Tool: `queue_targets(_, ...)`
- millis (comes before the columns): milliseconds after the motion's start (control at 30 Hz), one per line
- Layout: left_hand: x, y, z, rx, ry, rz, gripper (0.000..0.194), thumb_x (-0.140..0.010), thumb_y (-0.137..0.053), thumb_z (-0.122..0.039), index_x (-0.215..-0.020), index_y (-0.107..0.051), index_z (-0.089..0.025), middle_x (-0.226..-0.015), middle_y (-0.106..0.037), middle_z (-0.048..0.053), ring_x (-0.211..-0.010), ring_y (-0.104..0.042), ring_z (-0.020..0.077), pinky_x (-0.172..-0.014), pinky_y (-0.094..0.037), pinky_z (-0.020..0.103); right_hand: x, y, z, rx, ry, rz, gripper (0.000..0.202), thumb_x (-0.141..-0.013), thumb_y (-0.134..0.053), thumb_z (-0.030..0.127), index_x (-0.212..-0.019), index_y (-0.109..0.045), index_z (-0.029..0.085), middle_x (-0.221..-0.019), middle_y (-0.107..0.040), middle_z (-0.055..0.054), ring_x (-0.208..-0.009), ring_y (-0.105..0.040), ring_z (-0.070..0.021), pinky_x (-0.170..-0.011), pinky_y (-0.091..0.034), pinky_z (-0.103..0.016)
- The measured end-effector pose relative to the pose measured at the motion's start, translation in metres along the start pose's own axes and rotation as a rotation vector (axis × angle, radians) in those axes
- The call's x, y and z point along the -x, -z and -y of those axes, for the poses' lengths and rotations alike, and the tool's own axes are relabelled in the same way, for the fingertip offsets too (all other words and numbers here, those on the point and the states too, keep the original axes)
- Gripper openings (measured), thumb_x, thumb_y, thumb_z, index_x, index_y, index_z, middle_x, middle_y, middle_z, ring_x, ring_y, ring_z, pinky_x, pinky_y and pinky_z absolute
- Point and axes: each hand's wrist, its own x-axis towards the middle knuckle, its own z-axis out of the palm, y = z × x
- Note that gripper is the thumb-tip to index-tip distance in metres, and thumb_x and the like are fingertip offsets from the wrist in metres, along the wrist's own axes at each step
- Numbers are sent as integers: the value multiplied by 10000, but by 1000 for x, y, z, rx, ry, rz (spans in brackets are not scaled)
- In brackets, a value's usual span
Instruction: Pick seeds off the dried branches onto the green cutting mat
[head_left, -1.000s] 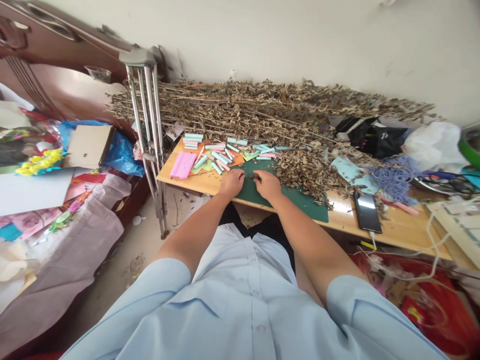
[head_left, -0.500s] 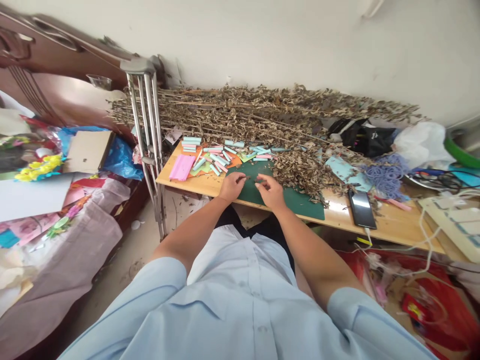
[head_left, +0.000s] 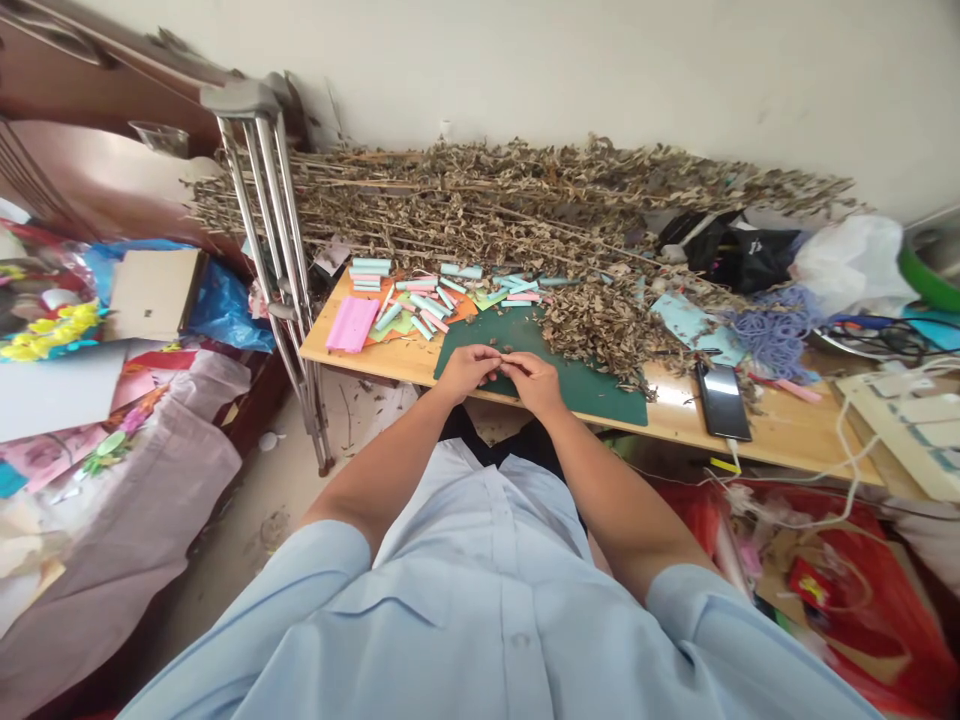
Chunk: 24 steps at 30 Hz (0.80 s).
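My left hand (head_left: pixel 470 372) and my right hand (head_left: pixel 534 380) meet fingertip to fingertip over the front edge of a green mat (head_left: pixel 600 397). Both are pinched closed around something small and brownish, too small to make out. Right of the hands, a heap of dry crumbled leaves (head_left: pixel 600 330) covers part of the mat. Several blue and pink paper rolls (head_left: pixel 424 305) lie at the left of the wooden table (head_left: pixel 795 430), on orange and green paper. Beside them is a pink paper stack (head_left: pixel 352 323).
Long dried leafy stalks (head_left: pixel 480 200) line the wall side. Metal crutches (head_left: pixel 270 220) stand at the table's left end. To the right are a phone (head_left: pixel 722 402) with a cable, purple cord (head_left: pixel 776 330) and a power strip (head_left: pixel 911 425).
My hands have come together from slightly apart, and their fingertips now touch. The camera view has shifted a little.
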Motion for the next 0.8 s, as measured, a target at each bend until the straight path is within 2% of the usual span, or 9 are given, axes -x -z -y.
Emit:
queue_targets(133,0,3,3,29,-3,49,197,-830,-718,-223,-986,-718,-104,-624,-652,9,-520,-564,69,-474,-393,178,3,-1,-2,5,-76,3,268,-879,-678,438,-1034,-772,240,-1029,-773,-51,-861,-721,-197,-857,-607,-364)
queue_targets(267,-1,5,4,64,-17,65,227,-798,-761,-226,-986,-698,-114,-661,-664,8,-559,-601,83,-481,-411,182,4,0,2,28,-81,-4,268,-874,-679,460,-976,-762,226,-989,-772,-50,-829,-709,-191,-844,-598,-356)
queue_targets(500,-3,7,8,34,-18,76,144,-802,-748,-207,-911,-703,-122,-649,-663,7,-538,-586,77,-481,-417,185,6,1,5,9,-24,15,218,-874,-690,433,-937,-747,232,-974,-761,-47,-861,-707,-194,-839,-591,-342)
queue_targets(633,-3,8,9,31,-30,83,147,-802,-744,-218,-905,-700,-122,-640,-664,8,-511,-561,69,-473,-402,182,7,1,5,6,-52,42,228,-872,-681,435,-967,-746,238,-980,-767,-47,-843,-710,-196,-830,-596,-352)
queue_targets(800,0,6,5,-30,-16,87,124,-805,-721,-213,-887,-702,-121,-626,-671,15,-479,-528,61,-462,-388,184,8,3,8,-28,-61,46,172,-858,-675,379,-892,-738,223,-902,-762,-42,-784,-699,-186,-783,-587,-334)
